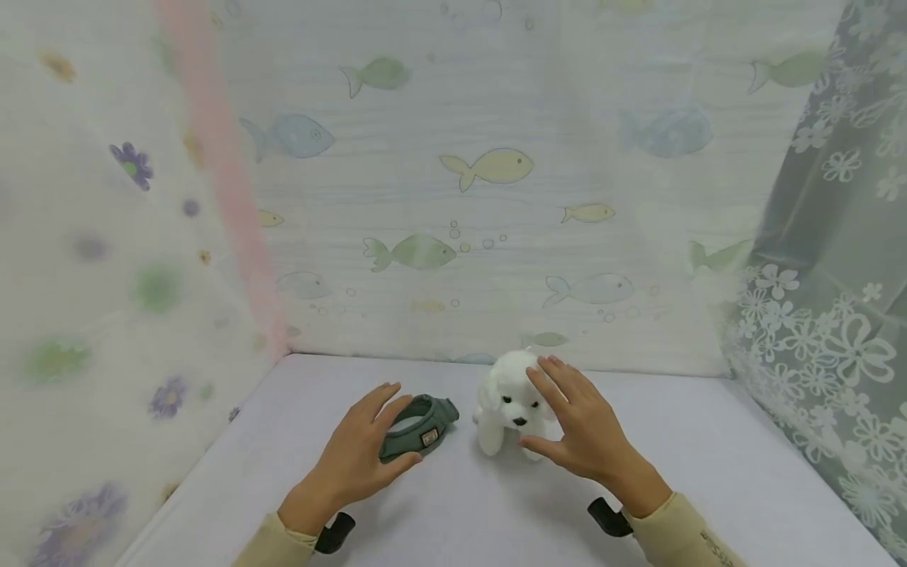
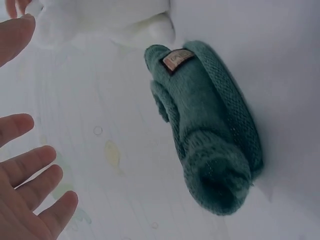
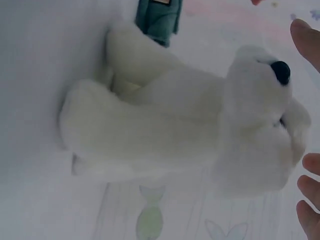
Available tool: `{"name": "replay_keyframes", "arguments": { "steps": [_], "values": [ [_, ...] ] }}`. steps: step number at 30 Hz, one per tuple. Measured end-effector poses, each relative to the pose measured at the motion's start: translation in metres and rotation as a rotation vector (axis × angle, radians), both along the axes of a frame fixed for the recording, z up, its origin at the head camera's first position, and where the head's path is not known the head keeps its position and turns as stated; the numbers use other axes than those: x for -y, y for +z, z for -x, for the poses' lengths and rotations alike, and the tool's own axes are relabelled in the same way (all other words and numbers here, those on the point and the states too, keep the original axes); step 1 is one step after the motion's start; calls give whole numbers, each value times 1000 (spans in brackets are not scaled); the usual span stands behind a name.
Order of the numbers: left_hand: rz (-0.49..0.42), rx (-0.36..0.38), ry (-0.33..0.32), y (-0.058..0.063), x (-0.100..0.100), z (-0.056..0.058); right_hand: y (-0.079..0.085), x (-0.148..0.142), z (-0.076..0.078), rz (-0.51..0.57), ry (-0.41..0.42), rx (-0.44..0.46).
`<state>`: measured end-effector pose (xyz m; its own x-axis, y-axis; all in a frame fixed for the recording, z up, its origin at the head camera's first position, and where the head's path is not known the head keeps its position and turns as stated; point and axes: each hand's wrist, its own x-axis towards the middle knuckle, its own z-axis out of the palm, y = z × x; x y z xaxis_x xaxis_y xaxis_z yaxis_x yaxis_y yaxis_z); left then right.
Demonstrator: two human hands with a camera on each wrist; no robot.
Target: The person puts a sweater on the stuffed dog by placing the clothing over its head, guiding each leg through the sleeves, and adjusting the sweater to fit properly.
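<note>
A white plush dog (image 1: 505, 405) stands upright on the table with its black nose facing me. My right hand (image 1: 584, 425) is spread in front of the dog's right side in the head view, fingers straight and holding nothing. The right wrist view shows the plush dog (image 3: 165, 120) side-on, with fingertips near its head. Left of the dog lies a small green knitted sweater (image 1: 418, 433) with a patch label; a round sleeve opening shows on the sweater (image 2: 210, 125) in the left wrist view. My left hand (image 1: 357, 449) hovers beside the sweater, its fingers extended and apart from it.
A white cloth covers the table (image 1: 453, 520). Behind it hangs a curtain (image 1: 496, 236) printed with fish. A flowered sheet (image 1: 106, 315) closes the left side, and a lace curtain (image 1: 836, 331) hangs at the right.
</note>
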<state>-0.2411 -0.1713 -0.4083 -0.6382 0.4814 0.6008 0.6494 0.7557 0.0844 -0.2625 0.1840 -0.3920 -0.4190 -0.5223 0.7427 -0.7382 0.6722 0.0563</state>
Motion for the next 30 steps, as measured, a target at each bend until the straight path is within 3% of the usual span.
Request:
{"name": "replay_keyframes", "arguments": {
  "steps": [9,16,23,26,30],
  "values": [
    [-24,-51,-10,1,14,1,13,39,11,-48,74,-11],
    [-38,-31,23,-7,26,-4,6,66,14,-125,82,-22],
    [-36,-40,17,-11,31,0,5,90,11,-143,109,-48],
    [-46,-26,30,-13,32,0,2,101,12,-146,116,-31],
    [-50,-23,36,-16,32,2,-6,112,10,-165,105,62]
  ]
}}
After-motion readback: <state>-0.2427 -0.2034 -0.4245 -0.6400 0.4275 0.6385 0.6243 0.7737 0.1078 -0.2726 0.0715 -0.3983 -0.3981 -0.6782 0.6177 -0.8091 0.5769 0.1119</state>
